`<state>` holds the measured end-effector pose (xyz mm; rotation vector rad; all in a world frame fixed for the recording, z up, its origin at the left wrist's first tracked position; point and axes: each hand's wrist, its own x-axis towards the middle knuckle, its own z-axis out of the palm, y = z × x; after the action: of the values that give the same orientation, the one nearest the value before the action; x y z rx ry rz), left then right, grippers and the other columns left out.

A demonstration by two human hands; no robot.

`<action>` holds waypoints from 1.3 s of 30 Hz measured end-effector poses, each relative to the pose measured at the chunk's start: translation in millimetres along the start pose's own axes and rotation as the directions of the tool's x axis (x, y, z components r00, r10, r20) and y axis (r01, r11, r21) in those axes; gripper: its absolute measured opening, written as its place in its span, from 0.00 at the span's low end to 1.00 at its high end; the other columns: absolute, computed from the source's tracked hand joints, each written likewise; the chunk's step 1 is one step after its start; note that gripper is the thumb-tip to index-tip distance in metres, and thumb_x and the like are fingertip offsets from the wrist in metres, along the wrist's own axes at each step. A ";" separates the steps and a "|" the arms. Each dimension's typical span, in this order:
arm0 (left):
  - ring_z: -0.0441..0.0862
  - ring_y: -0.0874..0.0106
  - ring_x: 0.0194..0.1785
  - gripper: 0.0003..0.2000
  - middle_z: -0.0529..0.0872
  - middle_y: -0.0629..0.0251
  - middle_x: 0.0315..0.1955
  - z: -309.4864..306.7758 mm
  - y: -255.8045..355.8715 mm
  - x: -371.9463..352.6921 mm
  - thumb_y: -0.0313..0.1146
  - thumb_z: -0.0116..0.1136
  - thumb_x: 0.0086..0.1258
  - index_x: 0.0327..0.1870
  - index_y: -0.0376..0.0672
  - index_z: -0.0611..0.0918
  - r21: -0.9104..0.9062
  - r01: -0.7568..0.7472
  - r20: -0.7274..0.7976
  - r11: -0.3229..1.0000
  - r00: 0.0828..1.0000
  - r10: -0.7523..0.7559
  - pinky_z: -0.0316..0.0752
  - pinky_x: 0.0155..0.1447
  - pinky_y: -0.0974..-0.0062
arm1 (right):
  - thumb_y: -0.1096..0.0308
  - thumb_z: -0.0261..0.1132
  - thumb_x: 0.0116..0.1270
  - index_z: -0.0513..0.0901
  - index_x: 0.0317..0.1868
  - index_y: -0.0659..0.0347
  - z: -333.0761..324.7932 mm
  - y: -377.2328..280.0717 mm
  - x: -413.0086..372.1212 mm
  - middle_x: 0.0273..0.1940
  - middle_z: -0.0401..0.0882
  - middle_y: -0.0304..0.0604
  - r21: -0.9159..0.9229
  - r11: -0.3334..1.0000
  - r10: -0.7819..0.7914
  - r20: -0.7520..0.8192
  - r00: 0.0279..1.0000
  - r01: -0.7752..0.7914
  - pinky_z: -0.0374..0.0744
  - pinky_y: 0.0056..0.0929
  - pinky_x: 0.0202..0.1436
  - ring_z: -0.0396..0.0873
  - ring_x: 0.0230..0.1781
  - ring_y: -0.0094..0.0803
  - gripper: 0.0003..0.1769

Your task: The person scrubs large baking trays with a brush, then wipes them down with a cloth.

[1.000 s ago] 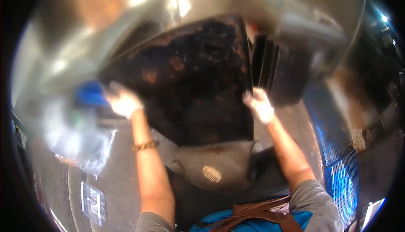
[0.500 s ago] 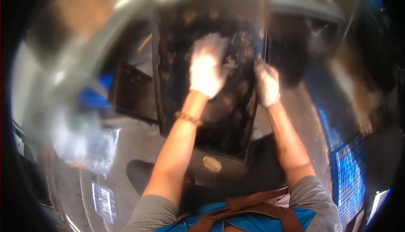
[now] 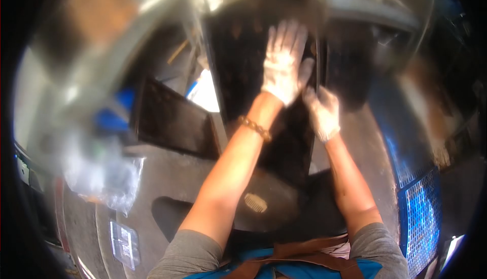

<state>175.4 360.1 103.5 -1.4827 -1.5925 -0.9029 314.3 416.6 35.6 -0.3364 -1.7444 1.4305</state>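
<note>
A large black tray-like panel (image 3: 236,61) with a thin raised rim stands before me, narrower in view than a flat-lying sheet and apparently tilted. My left hand (image 3: 285,63), in a white glove, lies flat over its dark face, fingers stretched and thumb out to the side. Whether the palm presses on the surface is hard to tell. At the panel's right edge, my right hand (image 3: 323,113), also in a white glove, grips the rim, with its fingertips partly hidden. A beaded bracelet (image 3: 254,128) circles my left wrist.
Left of the panel lie a smaller dark tray (image 3: 175,119) and a bright white piece (image 3: 205,91). Clear plastic bags (image 3: 109,172) are farther left. A blue mesh crate (image 3: 422,218) stands at right. An oval slotted piece (image 3: 255,203) is on the floor near me.
The panel's left edge has swung to the right and its lower end has risen, uncovering the white piece. My left hand has slid up and right across it; my right hand stays at the edge.
</note>
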 end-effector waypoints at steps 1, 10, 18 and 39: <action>0.59 0.44 0.79 0.38 0.65 0.44 0.75 -5.5 -13.8 9.6 0.29 0.62 0.58 0.75 0.36 0.67 0.000 -0.063 0.021 0.998 0.998 0.063 0.49 0.83 0.44 | 0.55 0.68 0.73 0.83 0.35 0.68 -2.7 0.2 0.1 0.26 0.73 0.29 -0.007 1.000 -0.002 0.011 1.000 0.002 0.69 0.26 0.32 0.64 0.31 0.18 0.20; 0.63 0.46 0.77 0.26 0.68 0.41 0.74 -25.3 -213.9 -59.0 0.31 0.48 0.76 0.73 0.29 0.68 0.193 0.332 -0.205 0.923 0.934 -0.293 0.55 0.83 0.59 | 0.60 0.70 0.73 0.83 0.34 0.66 -3.8 -19.7 -13.2 0.28 0.73 0.27 0.232 0.972 -0.030 0.017 0.999 0.025 0.67 0.23 0.31 0.64 0.30 0.15 0.16; 0.43 0.37 0.83 0.45 0.50 0.33 0.79 -27.1 62.5 -205.6 0.33 0.63 0.61 0.78 0.24 0.54 0.016 0.477 0.317 0.879 0.831 -0.457 0.36 0.85 0.48 | 0.66 0.68 0.71 0.87 0.42 0.68 7.5 9.0 8.7 0.36 0.85 0.35 0.128 0.991 0.036 -0.075 0.997 -0.026 0.78 0.24 0.44 0.77 0.36 0.18 0.11; 0.75 0.61 0.70 0.27 0.79 0.58 0.66 -76.7 -104.6 -323.4 0.32 0.49 0.74 0.74 0.62 0.73 0.795 0.123 0.577 0.594 0.150 -0.803 0.62 0.78 0.57 | 0.68 0.70 0.64 0.87 0.53 0.62 -43.3 36.3 29.8 0.39 0.88 0.43 -0.152 0.958 -0.274 -0.235 0.932 0.244 0.81 0.34 0.44 0.84 0.38 0.35 0.17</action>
<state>86.1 137.2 -149.0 -0.8885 -3.0328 0.4524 317.2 477.3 15.6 -0.3238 -1.6007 1.0470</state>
